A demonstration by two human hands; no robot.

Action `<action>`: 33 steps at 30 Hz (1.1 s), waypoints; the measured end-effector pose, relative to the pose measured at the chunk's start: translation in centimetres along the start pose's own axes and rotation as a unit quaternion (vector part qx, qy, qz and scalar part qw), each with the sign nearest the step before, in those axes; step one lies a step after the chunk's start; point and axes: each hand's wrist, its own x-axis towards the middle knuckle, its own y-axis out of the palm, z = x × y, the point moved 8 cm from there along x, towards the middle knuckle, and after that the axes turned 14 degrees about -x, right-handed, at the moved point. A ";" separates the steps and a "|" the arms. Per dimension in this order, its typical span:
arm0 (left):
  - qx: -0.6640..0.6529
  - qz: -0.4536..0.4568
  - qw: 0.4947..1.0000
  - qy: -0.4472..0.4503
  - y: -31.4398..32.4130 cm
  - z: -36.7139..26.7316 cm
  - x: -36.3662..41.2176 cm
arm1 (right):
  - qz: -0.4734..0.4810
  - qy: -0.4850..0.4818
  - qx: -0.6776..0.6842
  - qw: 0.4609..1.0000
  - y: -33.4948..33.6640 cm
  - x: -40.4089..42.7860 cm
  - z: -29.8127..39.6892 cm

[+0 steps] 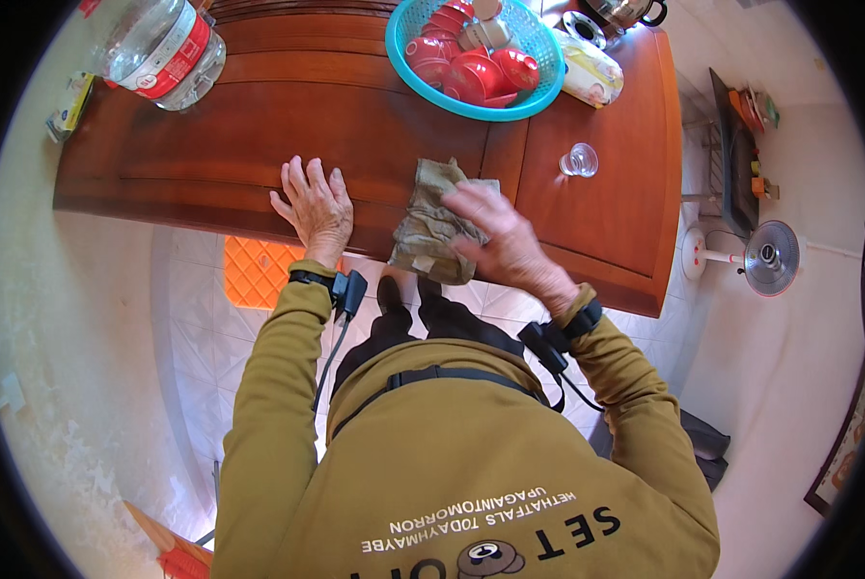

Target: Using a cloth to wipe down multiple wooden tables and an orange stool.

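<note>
My left hand rests palm down near the front edge of the reddish wooden table, fingers spread, holding nothing. A crumpled grey-green cloth lies at the table's front edge, part of it hanging over. Over the cloth's right side is my right hand, slightly blurred, its fingers apart; whether it touches the cloth cannot be told. A small clear cup is on the table to the right of the cloth.
A turquoise plastic basket of red bowls stands at the back, beside a tissue pack and a metal kettle. A large clear water bottle is at back left. An orange stool is below the table; a fan is at right.
</note>
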 end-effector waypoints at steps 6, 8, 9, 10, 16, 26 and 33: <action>-0.010 0.008 1.000 -0.002 0.0 0.1 0.9 | 0.083 -0.056 -0.188 0.977 5.2 4.6 1.7; -0.022 0.019 1.000 -0.007 -0.1 0.2 1.2 | 0.049 -0.057 -0.189 0.979 5.6 8.1 1.6; -0.020 0.018 1.000 -0.004 -0.1 0.2 1.3 | 0.046 -0.056 -0.188 0.980 6.2 10.1 1.4; -0.031 0.021 0.999 -0.009 0.2 0.2 1.4 | 0.023 -0.050 -0.184 0.981 6.5 12.1 1.2; -0.045 0.013 0.999 -0.012 0.6 -0.8 1.7 | -0.030 -0.040 -0.192 0.980 6.9 17.8 0.7; -0.038 -0.009 0.999 0.020 1.0 -1.0 0.8 | -0.016 -0.005 -0.191 0.981 1.4 -1.2 -2.2; -0.030 -0.020 0.999 0.015 0.0 -1.1 0.5 | -0.102 0.256 -0.279 0.920 -4.9 -15.0 -14.5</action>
